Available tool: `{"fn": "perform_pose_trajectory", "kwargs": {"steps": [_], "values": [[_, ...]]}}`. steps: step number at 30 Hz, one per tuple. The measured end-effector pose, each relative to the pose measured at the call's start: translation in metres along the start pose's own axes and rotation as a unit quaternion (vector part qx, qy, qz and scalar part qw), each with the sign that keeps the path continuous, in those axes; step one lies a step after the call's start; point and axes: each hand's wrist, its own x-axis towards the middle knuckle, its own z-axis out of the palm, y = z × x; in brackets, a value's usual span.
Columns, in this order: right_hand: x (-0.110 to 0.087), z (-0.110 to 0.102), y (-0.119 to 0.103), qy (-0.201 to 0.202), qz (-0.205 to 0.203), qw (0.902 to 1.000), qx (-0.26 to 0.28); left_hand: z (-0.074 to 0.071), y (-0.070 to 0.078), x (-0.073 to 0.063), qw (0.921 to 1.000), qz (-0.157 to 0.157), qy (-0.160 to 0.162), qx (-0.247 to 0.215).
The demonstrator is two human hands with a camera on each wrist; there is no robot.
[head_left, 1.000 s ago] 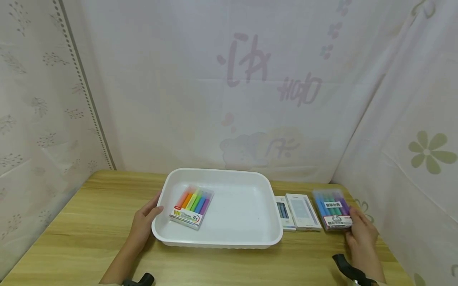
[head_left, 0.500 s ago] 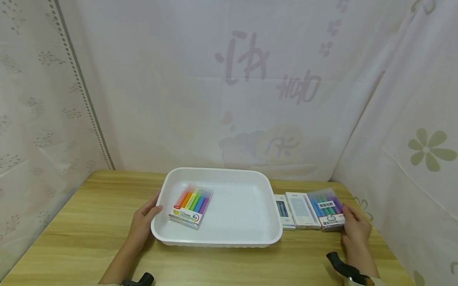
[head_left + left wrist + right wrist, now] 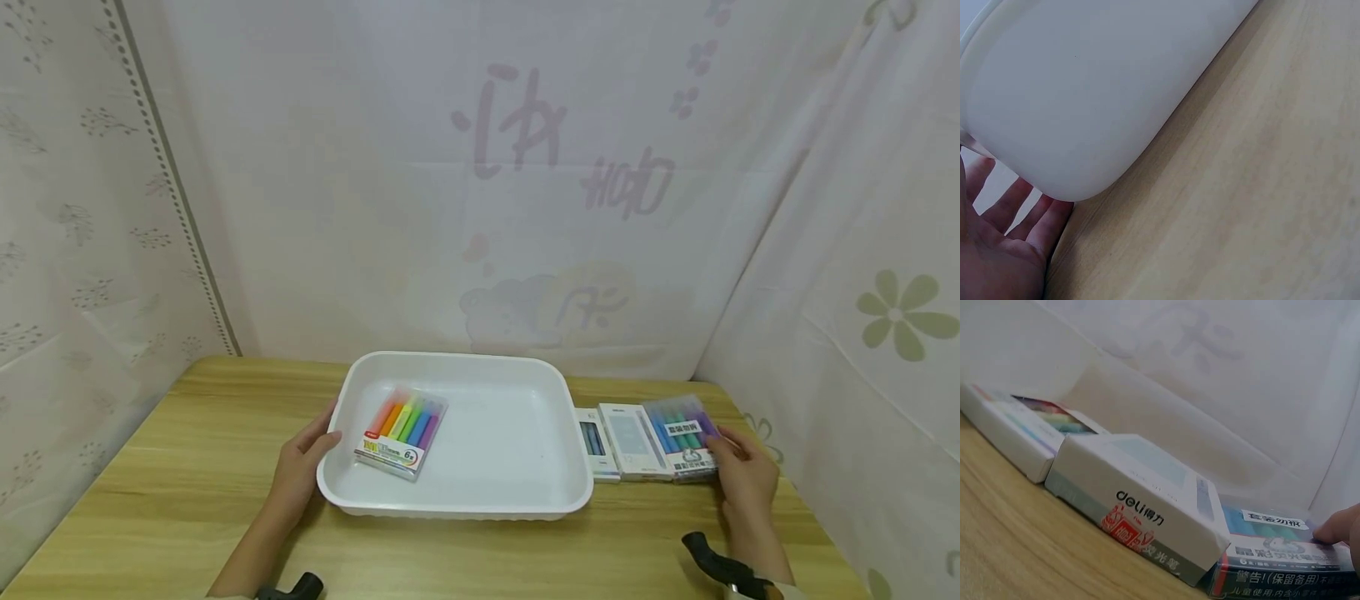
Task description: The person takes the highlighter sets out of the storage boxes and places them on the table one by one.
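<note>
A white plastic tray [image 3: 495,433] stands on the table, with a clear pack of rainbow-coloured highlighters [image 3: 401,433] lying in its left part. My left hand [image 3: 300,458] grips the tray's left side, thumb over the rim; in the left wrist view its fingers lie against the outer wall. To the tray's right, a second clear pack of highlighters [image 3: 678,429], blue, green and purple, lies beside a white deli box [image 3: 633,442]. My right hand [image 3: 746,475] holds this pack at its right edge, thumb on top. In the right wrist view, the pack [image 3: 1279,550] abuts the white box [image 3: 1141,506].
A narrower white box with a window [image 3: 596,446] lies between the tray and the deli box. The wooden table [image 3: 480,554] is backed by a printed white cloth [image 3: 375,208], and more cloth hangs on both sides.
My right hand has slid the blue-green-purple highlighter pack left against the white deli box; its thumb now lies further over the pack's top. My left hand and the tray have stayed in place.
</note>
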Motion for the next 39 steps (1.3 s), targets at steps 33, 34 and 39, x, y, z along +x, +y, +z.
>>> {"fn": "perform_pose_trajectory", "kwargs": {"steps": [33, 34, 39], "values": [[-0.008, 0.004, 0.005, -0.064, -0.134, 0.9479, -0.282, 0.000, 0.000, -0.001, 0.9999, 0.007, 0.007, 0.006], [-0.008, 0.005, 0.006, -0.064, -0.133, 0.9479, -0.282, 0.000, 0.001, -0.001, 0.9999, 0.008, 0.008, 0.007], [-0.013, 0.009, 0.007, -0.052, -0.134, 0.9454, -0.293, 0.000, 0.001, -0.002, 1.0000, 0.005, 0.005, 0.006]]}}
